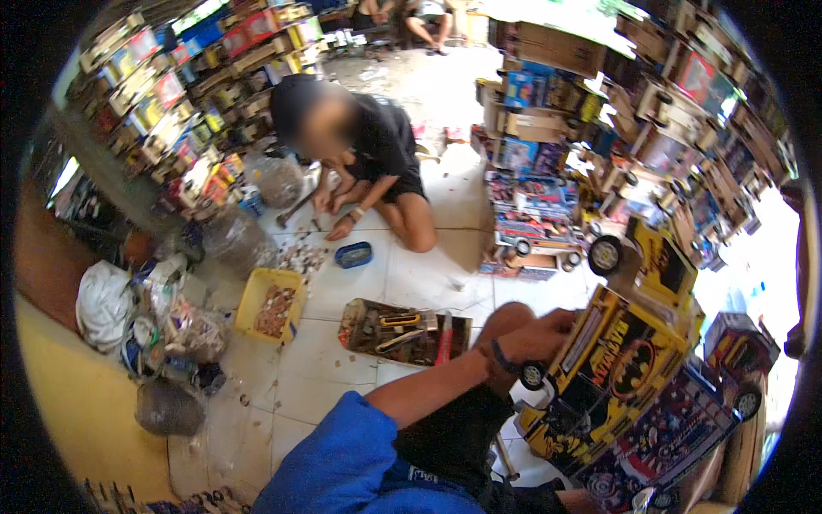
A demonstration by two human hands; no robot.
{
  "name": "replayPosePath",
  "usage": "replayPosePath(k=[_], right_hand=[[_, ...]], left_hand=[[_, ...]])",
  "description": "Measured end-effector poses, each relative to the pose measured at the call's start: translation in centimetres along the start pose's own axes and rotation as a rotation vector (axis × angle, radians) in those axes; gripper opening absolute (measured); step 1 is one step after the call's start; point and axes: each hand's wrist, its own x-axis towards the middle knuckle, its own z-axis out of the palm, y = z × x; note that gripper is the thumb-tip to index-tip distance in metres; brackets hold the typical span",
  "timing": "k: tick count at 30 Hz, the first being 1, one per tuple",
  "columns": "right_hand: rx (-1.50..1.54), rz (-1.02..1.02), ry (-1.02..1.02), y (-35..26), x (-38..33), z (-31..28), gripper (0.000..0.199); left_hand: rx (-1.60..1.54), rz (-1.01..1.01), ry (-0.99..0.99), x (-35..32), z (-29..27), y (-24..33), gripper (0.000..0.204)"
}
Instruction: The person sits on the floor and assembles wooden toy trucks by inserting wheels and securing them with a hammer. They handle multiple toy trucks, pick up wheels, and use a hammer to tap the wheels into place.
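My left hand [548, 336], with a dark band at the wrist, reaches across to the right and grips the edge of a yellow toy truck [608, 351]. Its fingertips are partly hidden behind the truck. The truck is tilted, with black wheels and red and black printed decoration. Right below it is a dark blue printed toy truck [676, 428], close against the yellow one. Another dark toy truck [741, 347] stands at the far right. My right hand does not show; the trucks cover that side.
An open box of tools [349, 341] lies on the tiled floor, near a yellow tub [243, 319] of small pieces and a blue dish [353, 254]. A co-worker [385, 137] sits opposite. Stacked toy trucks [535, 201] line both sides. Filled bags [104, 304] crowd the left. A hammer [505, 458] lies near my legs.
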Motion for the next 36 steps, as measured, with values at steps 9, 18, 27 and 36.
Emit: replayPosePath(k=[9,18,27,36], right_hand=[[-0.317,-0.143,0.686,4.4,1.1,-10.0,0.053],[-0.821,-0.3,0.875,3.9,7.6,-5.8,0.049],[0.513,-0.166,0.521,4.8,27.2,7.0,0.034],[-0.015,0.451,0.688,14.3,40.9,24.3,0.031]], left_hand=[[-0.537,0.082,0.824,9.8,-5.0,-0.1,0.026],[0.684,0.282,0.884,21.4,1.1,-12.2,0.039],[0.313,0.343,0.621,29.3,17.4,-21.0,0.052],[0.092,0.21,0.438,29.2,23.5,-23.0,0.049]])
